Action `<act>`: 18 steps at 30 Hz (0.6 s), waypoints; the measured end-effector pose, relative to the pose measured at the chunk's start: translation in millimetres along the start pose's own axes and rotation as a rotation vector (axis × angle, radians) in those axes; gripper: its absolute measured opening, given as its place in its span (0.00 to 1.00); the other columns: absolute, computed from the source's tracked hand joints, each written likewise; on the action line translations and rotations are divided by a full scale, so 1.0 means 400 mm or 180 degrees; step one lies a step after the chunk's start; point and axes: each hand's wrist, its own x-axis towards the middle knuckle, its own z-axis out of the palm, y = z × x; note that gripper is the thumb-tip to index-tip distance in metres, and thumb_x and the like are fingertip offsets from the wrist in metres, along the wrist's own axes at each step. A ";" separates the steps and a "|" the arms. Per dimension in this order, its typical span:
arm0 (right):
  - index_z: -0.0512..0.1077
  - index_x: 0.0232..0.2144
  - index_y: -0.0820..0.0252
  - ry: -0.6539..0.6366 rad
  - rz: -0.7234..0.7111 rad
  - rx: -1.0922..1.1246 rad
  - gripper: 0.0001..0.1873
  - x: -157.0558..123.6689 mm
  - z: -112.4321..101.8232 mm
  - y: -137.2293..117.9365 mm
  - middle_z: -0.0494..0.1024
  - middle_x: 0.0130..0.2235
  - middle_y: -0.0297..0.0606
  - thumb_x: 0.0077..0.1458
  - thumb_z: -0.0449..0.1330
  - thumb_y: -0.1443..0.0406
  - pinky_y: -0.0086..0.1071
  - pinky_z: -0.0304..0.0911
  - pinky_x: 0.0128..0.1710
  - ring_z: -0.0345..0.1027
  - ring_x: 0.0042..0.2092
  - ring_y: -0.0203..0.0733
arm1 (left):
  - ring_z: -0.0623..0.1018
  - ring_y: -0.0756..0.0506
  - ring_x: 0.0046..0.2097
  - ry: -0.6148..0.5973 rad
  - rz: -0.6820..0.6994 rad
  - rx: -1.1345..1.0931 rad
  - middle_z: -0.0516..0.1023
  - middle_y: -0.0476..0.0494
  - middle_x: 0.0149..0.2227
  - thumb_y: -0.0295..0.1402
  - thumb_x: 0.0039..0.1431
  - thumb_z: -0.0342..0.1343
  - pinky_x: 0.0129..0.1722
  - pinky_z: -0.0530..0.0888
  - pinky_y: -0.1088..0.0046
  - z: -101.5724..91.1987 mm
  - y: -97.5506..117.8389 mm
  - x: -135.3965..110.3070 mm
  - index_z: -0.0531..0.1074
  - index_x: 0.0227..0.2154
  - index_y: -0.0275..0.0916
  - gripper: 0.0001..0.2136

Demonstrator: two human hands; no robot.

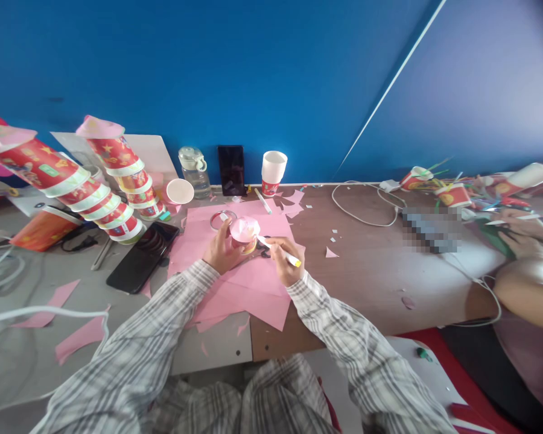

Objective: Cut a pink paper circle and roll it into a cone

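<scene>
My left hand (pixel 222 250) is closed around a paper cup (pixel 245 234) whose mouth is covered with pink paper. It holds the cup tilted over the pink paper sheets (pixel 248 283) on the table. My right hand (pixel 284 260) grips a white marker with a yellow end (pixel 278 251), and the marker's tip touches the cup's pink cover. A clear tape roll (pixel 221 219) lies just behind my left hand.
Two leaning stacks of red paper cups (pixel 117 193) and a black phone (pixel 142 256) lie at the left. A water bottle (pixel 194 172), a dark phone (pixel 231 170) and a white cup stack (pixel 272 172) stand by the blue wall. Another person's arm (pixel 525 283) works at the right.
</scene>
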 end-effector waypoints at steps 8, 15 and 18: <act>0.89 0.40 0.56 -0.0079 0.0168 0.0151 0.28 0.000 -0.003 -0.012 0.74 0.23 0.30 0.77 0.65 0.41 0.37 0.70 0.30 0.68 0.26 0.42 | 0.72 0.39 0.45 0.0001 0.0085 -0.0038 0.66 0.30 0.49 0.39 0.45 0.54 0.42 0.74 0.57 -0.003 0.009 0.004 0.50 0.53 0.34 0.32; 0.89 0.39 0.57 0.0149 0.0173 0.0217 0.30 0.008 -0.010 -0.008 0.73 0.22 0.29 0.77 0.65 0.39 0.36 0.67 0.27 0.66 0.24 0.40 | 0.70 0.37 0.47 0.0067 0.0101 0.0093 0.64 0.34 0.50 0.41 0.45 0.55 0.42 0.74 0.55 -0.003 0.015 0.009 0.50 0.52 0.41 0.32; 0.88 0.38 0.57 0.0190 0.0226 0.0234 0.30 0.012 -0.015 0.000 0.72 0.22 0.29 0.77 0.65 0.39 0.35 0.66 0.26 0.67 0.23 0.40 | 0.70 0.37 0.48 0.0034 0.0247 0.0118 0.65 0.35 0.49 0.44 0.46 0.53 0.41 0.74 0.56 -0.006 0.017 0.011 0.50 0.52 0.43 0.31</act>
